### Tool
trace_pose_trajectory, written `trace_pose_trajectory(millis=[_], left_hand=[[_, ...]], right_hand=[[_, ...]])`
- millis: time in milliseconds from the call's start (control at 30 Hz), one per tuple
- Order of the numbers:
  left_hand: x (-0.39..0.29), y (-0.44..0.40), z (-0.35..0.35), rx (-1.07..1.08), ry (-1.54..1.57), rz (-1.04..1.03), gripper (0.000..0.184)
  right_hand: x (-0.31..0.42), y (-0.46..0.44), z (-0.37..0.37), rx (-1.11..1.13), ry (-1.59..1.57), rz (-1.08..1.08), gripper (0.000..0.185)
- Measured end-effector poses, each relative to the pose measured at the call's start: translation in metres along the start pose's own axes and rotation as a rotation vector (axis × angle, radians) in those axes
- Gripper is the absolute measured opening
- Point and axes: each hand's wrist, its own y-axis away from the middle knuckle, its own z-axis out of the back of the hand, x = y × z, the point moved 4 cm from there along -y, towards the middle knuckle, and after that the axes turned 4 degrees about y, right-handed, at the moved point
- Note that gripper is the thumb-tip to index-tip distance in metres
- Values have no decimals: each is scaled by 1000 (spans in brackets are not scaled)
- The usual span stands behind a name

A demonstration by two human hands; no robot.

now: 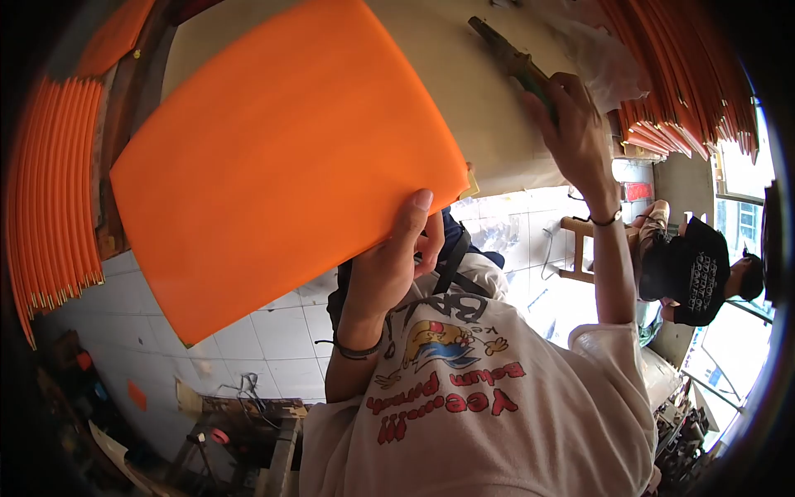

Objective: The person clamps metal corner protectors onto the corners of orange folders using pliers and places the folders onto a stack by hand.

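My left hand (pixel 402 244) grips the near edge of a flat orange cover (pixel 290 157), thumb on top and fingers curled beneath. Small metal-coloured pieces show at its right and lower corners. The cover is held up, tilted, over the tan work table (pixel 414 50) and hides part of it. In my right hand (pixel 580 132) is a pair of pliers (pixel 505 50) with green on its handle. Its jaws point up and left, away from the cover. Whether the jaws are apart is too small to make out.
Stacks of orange covers with metal corners (pixel 62 190) stand at left, with another stack (pixel 679 83) at right. Clear plastic (pixel 596 58) lies near the right stack. Another person (pixel 687 269) sits at right near a wooden stool (pixel 575 248). A wooden bench (pixel 257 414) is at lower left.
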Motion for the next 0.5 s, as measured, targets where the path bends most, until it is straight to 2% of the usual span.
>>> trace_pose_trajectory(millis=[67,167,200,233,300,367,433,500], left_hand=[[4,-1,3,4,-33,-13,30],[15,0,10,39,-61,-52,29],[16,0,10,35,-53,-60,29],[17,0,10,29,-44,-64,28],[17,-1,9,15,-29,-67,27],[19,-1,10,23,-38,-69,24],[20,-1,13,38,-64,-74,28],[19,-1,11,30,-74,-79,30]], right_hand=[[-11,-3,4,129,-86,-108,34],[-24,26,5,344,-921,-390,44],[-6,40,12,280,-1100,-489,53],[4,50,19,318,-1110,-456,64],[32,69,29,291,-1046,-437,69],[29,94,29,381,-970,-342,65],[36,100,34,390,-892,-271,51],[40,106,38,374,-797,-172,45]])
